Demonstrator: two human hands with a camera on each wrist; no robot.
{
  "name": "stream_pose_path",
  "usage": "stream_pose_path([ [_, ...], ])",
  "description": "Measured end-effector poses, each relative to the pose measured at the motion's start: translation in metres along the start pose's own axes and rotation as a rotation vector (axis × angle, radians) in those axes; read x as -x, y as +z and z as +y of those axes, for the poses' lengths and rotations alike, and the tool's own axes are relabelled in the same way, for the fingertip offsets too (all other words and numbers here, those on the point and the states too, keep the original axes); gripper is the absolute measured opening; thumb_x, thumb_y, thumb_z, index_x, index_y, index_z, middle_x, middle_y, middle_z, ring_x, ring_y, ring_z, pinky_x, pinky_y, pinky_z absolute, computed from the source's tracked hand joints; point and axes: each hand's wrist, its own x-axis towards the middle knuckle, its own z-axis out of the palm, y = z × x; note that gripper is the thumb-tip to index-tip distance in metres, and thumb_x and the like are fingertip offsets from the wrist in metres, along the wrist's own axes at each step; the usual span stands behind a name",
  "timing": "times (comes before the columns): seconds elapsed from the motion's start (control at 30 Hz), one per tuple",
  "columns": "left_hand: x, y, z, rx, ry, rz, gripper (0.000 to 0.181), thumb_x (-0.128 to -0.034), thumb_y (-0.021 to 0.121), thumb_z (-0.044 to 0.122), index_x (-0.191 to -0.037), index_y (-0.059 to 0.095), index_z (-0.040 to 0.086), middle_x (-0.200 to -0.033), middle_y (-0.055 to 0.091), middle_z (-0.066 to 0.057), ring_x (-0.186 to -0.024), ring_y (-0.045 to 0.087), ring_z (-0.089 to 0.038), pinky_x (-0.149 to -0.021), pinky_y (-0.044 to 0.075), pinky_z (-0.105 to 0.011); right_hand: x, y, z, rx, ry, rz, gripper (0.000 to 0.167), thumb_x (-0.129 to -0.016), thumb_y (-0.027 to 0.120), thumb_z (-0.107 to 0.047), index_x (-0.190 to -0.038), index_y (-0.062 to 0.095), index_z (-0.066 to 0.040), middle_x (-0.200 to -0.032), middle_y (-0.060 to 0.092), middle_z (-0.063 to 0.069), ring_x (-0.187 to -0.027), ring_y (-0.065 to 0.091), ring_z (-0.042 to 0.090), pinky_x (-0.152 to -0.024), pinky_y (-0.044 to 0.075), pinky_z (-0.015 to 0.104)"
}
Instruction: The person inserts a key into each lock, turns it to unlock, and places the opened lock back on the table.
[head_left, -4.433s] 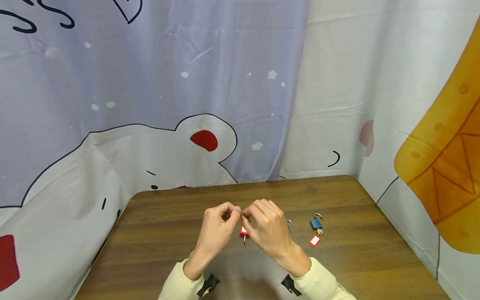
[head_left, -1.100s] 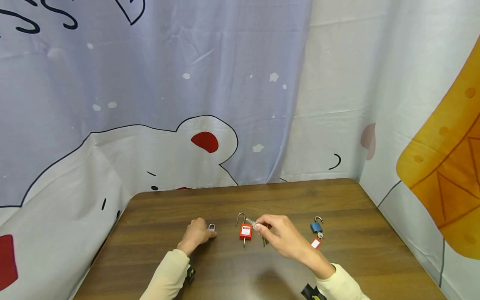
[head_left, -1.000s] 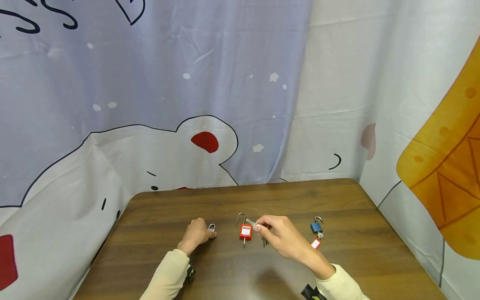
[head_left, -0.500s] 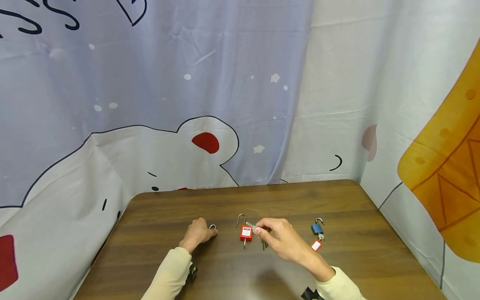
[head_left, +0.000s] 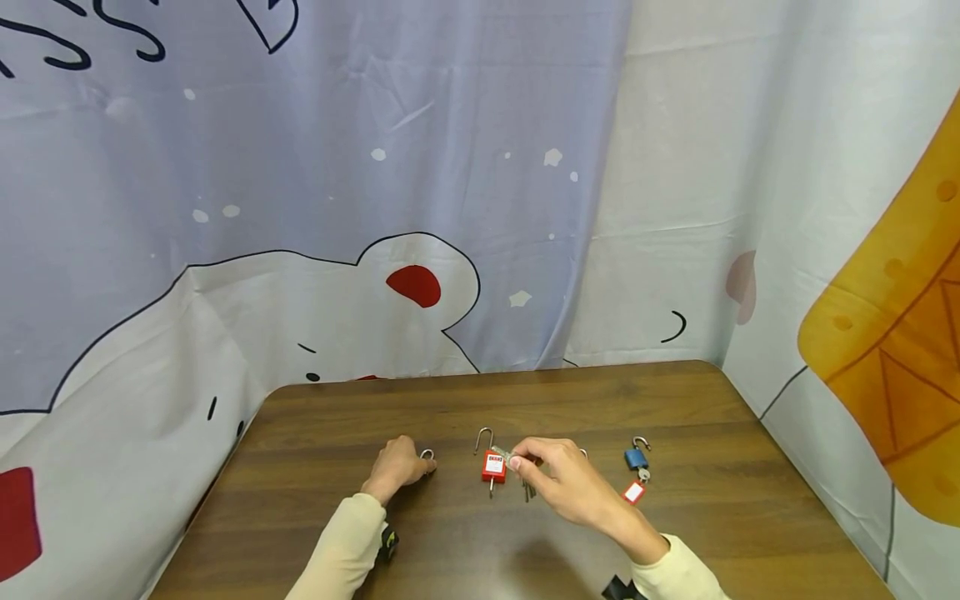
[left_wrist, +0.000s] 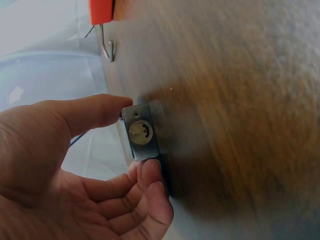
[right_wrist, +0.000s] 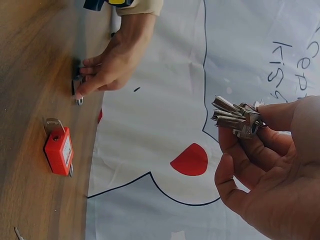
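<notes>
In the head view my left hand (head_left: 396,468) is at the left of the table, pinching a small padlock (left_wrist: 140,132) between thumb and fingers. Its round keyhole face shows in the left wrist view, and its shackle (head_left: 427,455) pokes out beside the thumb. My right hand (head_left: 558,479) is raised over the middle of the table. Between its thumb and fingers it pinches a bunch of several keys (right_wrist: 237,118). Just left of it lies a red padlock (head_left: 493,467) with its shackle open and a key (head_left: 491,489) in its base.
On the right lies a blue padlock (head_left: 636,458), shackle open, with a key and a red tag (head_left: 633,492). Another shackle (head_left: 583,452) shows behind my right hand, its body hidden. A printed curtain (head_left: 480,167) hangs behind the wooden table (head_left: 450,550).
Some seconds ago both hands met above the middle; since then they have parted, the left to the padlock at the left. Over the last second both hands stay nearly still.
</notes>
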Motion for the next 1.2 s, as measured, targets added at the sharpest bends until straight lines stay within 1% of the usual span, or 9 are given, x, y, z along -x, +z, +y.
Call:
stream_pose_path([
  [0.2, 0.0021, 0.0024, -0.0002, -0.018, 0.003, 0.021, 0.041, -0.0741, 0.082, 0.035, -0.083, 0.066, -0.002, -0.089, 0.068, -0.021, -0.074, 0.059, -0.030, -0.070, 0.053, -0.048, 0.0012, 0.0011, 0.0011, 0.002, -0.015, 0.004, 0.012, -0.099, 0.058, -0.021, -0.092, 0.067, -0.021, -0.078, 0.063, -0.012, -0.073, 0.056, -0.002, -0.068, 0.050, 0.021],
  [0.37, 0.0032, 0.0030, -0.0001, -0.022, 0.013, 0.016, 0.043, -0.0753, 0.081, 0.035, -0.085, 0.065, -0.004, -0.087, 0.067, -0.021, -0.073, 0.059, -0.030, -0.069, 0.053, -0.048, 0.0023, 0.0014, 0.0019, -0.007, -0.017, 0.005, 0.012, -0.099, 0.058, -0.021, -0.091, 0.067, -0.021, -0.077, 0.063, -0.012, -0.072, 0.056, -0.002, -0.067, 0.049, 0.021],
  [0.5, 0.0041, 0.0020, 0.0017, -0.028, -0.002, 0.005, 0.043, -0.0765, 0.081, 0.036, -0.086, 0.065, -0.003, -0.088, 0.066, -0.019, -0.074, 0.058, -0.029, -0.070, 0.053, -0.047, 0.0033, 0.0013, 0.0019, -0.002, -0.020, 0.003, 0.012, -0.099, 0.058, -0.021, -0.092, 0.068, -0.020, -0.077, 0.063, -0.011, -0.072, 0.056, -0.002, -0.067, 0.050, 0.021],
  [0.67, 0.0038, 0.0023, 0.0022, -0.036, -0.010, 0.018, 0.042, -0.0750, 0.082, 0.035, -0.086, 0.066, -0.003, -0.090, 0.067, -0.021, -0.075, 0.059, -0.029, -0.071, 0.053, -0.047, 0.0043, 0.0011, 0.0018, -0.005, -0.018, 0.003, 0.012, -0.099, 0.058, -0.022, -0.092, 0.068, -0.020, -0.078, 0.064, -0.011, -0.072, 0.057, -0.002, -0.067, 0.050, 0.021],
  [0.83, 0.0023, 0.0051, -0.0007, -0.012, -0.018, 0.047, 0.043, -0.0714, 0.084, 0.034, -0.083, 0.066, -0.003, -0.088, 0.066, -0.021, -0.074, 0.058, -0.029, -0.070, 0.054, -0.047, 0.0049, 0.0008, 0.0026, -0.001, -0.019, 0.010, 0.012, -0.099, 0.058, -0.022, -0.092, 0.068, -0.020, -0.078, 0.065, -0.011, -0.073, 0.057, -0.002, -0.068, 0.050, 0.021],
  [0.97, 0.0003, 0.0069, -0.0039, 0.020, -0.013, 0.061, 0.045, -0.0713, 0.085, 0.037, -0.081, 0.065, -0.002, -0.082, 0.064, -0.017, -0.071, 0.056, -0.028, -0.068, 0.053, -0.045, 0.0050, 0.0001, 0.0035, 0.002, -0.014, 0.013, 0.011, -0.098, 0.059, -0.018, -0.091, 0.067, -0.020, -0.077, 0.064, -0.011, -0.072, 0.057, -0.002, -0.067, 0.050, 0.021],
  [1.03, -0.0001, 0.0064, -0.0042, 0.032, -0.010, 0.057, 0.046, -0.0721, 0.085, 0.039, -0.081, 0.065, -0.002, -0.080, 0.062, -0.015, -0.071, 0.055, -0.028, -0.068, 0.053, -0.045, 0.0048, -0.0005, 0.0036, 0.000, -0.011, 0.012, 0.011, -0.098, 0.060, -0.017, -0.091, 0.067, -0.020, -0.077, 0.064, -0.011, -0.072, 0.056, -0.002, -0.067, 0.050, 0.020],
  [1.1, -0.0004, 0.0054, -0.0041, 0.047, -0.021, 0.050, 0.047, -0.0722, 0.085, 0.041, -0.081, 0.064, -0.001, -0.080, 0.062, -0.014, -0.072, 0.055, -0.028, -0.070, 0.053, -0.046, 0.0046, -0.0011, 0.0034, -0.004, -0.007, 0.011, 0.011, -0.097, 0.060, -0.015, -0.090, 0.067, -0.020, -0.077, 0.064, -0.011, -0.071, 0.055, -0.002, -0.066, 0.049, 0.020],
  [1.2, -0.0002, 0.0042, -0.0043, 0.059, -0.027, 0.035, 0.046, -0.0731, 0.084, 0.042, -0.077, 0.064, 0.001, -0.077, 0.059, -0.011, -0.072, 0.054, -0.027, -0.070, 0.052, -0.045, 0.0043, -0.0016, 0.0033, -0.007, -0.007, 0.013, 0.010, -0.097, 0.060, -0.017, -0.090, 0.067, -0.020, -0.077, 0.064, -0.012, -0.071, 0.055, -0.002, -0.066, 0.049, 0.020],
])
